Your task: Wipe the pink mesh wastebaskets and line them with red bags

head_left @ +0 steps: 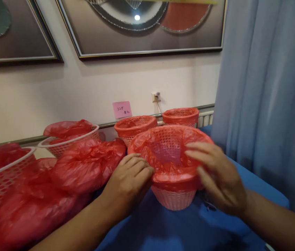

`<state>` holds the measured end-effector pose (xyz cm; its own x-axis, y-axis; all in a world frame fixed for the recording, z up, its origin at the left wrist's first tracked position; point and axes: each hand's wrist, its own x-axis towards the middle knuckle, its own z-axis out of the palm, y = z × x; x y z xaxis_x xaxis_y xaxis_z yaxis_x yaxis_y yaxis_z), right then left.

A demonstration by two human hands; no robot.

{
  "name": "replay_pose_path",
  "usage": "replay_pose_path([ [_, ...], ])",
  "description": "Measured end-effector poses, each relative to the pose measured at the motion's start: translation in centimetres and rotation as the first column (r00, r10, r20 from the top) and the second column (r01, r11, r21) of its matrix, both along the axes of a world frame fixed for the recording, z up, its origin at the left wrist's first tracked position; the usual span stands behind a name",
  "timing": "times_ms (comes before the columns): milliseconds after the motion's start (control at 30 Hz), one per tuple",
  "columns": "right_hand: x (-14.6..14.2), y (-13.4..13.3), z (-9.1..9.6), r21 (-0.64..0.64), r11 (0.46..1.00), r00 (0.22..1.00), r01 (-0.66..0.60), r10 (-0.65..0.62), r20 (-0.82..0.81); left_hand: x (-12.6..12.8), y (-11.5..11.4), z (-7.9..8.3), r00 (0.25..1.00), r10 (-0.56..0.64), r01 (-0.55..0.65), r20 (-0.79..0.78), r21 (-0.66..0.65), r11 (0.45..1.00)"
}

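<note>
In front of me a pale plastic wastebasket (174,200) stands upright on a blue surface (147,232). A red plastic bag (175,177) lines its inside and folds down over the rim. My left hand (128,179) is at the rim's left side, fingers curled over the bag's edge. On the right side my right hand (220,177) has its fingers stretched and spread, thumb close to the folded edge of the bag; whether it touches the bag I cannot tell.
Two bag-lined baskets, a left one (135,129) and a right one (181,120), stand behind. Bunched red bags (87,167) and two white-rimmed baskets, a nearer one (1,184) and a farther one (66,142), crowd the left. A blue curtain (262,104) hangs at right.
</note>
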<state>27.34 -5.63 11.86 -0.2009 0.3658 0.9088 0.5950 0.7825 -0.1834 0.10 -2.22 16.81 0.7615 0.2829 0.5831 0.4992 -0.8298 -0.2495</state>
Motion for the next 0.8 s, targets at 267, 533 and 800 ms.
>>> replay_pose_path([
  [267, -1.6, 2.4, -1.8, 0.037, 0.999, 0.99, 0.019, -0.024, 0.14, -1.9, -0.2, -2.6, 0.531, 0.24, 0.158, 0.812, -0.374, 0.914],
  [533, -1.9, 2.7, -1.7, 0.041, 0.999, 0.981, 0.025, -0.032, 0.191, -2.8, 1.6, -5.5, 0.139, 0.756, 0.75, 0.64, -0.567, 0.342],
  [800, -1.9, 2.7, -1.9, 0.024, 0.999, 0.98, 0.034, -0.038, 0.197, -3.7, 2.3, -8.1, 0.179, 0.819, 0.659, 0.544, -0.685, 0.311],
])
